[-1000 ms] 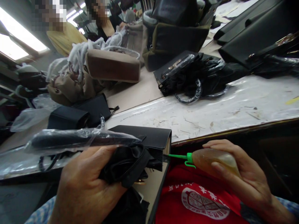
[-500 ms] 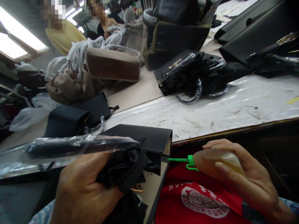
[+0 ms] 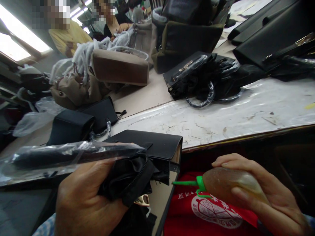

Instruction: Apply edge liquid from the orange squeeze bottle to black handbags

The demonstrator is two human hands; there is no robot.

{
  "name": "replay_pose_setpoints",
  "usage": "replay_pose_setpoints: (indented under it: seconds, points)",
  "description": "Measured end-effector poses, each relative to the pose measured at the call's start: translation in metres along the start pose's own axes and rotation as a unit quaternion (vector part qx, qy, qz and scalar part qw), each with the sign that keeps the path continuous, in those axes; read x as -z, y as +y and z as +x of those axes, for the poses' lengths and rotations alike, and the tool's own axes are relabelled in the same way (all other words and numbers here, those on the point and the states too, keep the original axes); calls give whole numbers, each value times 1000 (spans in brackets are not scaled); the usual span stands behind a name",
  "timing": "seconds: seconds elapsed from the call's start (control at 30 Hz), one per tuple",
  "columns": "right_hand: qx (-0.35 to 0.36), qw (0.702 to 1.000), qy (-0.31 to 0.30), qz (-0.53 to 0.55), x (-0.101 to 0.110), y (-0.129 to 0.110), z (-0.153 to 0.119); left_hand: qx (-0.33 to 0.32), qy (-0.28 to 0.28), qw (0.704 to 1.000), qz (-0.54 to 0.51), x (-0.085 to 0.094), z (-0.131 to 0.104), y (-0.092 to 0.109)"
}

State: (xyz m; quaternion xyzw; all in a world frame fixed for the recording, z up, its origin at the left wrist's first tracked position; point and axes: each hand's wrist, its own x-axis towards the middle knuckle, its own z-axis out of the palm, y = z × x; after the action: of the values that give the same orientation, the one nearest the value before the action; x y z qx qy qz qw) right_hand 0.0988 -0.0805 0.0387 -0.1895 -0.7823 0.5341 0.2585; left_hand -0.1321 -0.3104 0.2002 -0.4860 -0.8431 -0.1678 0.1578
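My left hand (image 3: 86, 196) is closed round the gathered black lining and zipper of a black bag (image 3: 157, 144), whose beige inner side shows at its right edge. Over that hand lies a plastic-wrapped black strap (image 3: 73, 155). A gold metal piece (image 3: 143, 200) shows below the zipper. My right hand (image 3: 268, 190) is wrapped round a squeeze bottle (image 3: 228, 183) of amber liquid. The bottle's green nozzle (image 3: 185, 183) points left, its tip at the bag's beige inner edge; whether it touches is hard to tell.
Beyond the plastic-covered table edge (image 3: 221, 121) lie black bags (image 3: 182, 75) with wrapped handles. Brown bags (image 3: 120, 67) are piled at the back left, and two black bags (image 3: 71, 126) lie nearer. People (image 3: 64, 36) are in the background. A red apron (image 3: 182, 213) covers my lap.
My right hand and the bottle have moved down, and the nozzle tip has dropped lower along the bag's edge. The gold piece at my left hand shows more.
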Motion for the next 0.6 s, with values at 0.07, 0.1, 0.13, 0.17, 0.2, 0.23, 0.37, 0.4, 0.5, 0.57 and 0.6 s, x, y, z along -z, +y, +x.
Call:
replay_pose_setpoints:
  seconds: [0.07,0.1,0.13,0.17,0.2,0.23,0.37,0.4,0.5,0.57,0.6]
  points:
    - [13,1000,13,-5,0,-2,0,7,2,1000,-2,0,-1,0]
    - [24,999,24,-9,0,-3,0,8,3,1000,-4,0,-2,0]
    - [32,999,31,-13,0,-4,1,10,3,1000,-4,0,-2,0]
    - [35,999,32,-16,-1,-4,1,12,3,1000,-5,0,-2,0]
    - [31,999,26,-16,-1,-4,0,10,1,1000,-6,0,-2,1]
    - [22,1000,20,-10,-1,-4,-3,8,-1,1000,-6,0,-2,1]
    - [-14,999,-22,28,3,-1,-19,16,4,1000,-5,-2,-2,2]
    - [-13,999,-23,29,4,0,-21,22,7,1000,-5,-2,-3,2]
    - [4,1000,-1,-6,6,-2,-22,33,4,999,-1,-1,-4,3]
    - [5,1000,3,-23,7,-6,-18,27,-7,1000,1,0,-5,3]
    - [3,1000,1,-23,7,-9,-17,25,-8,1000,3,1,-5,3]
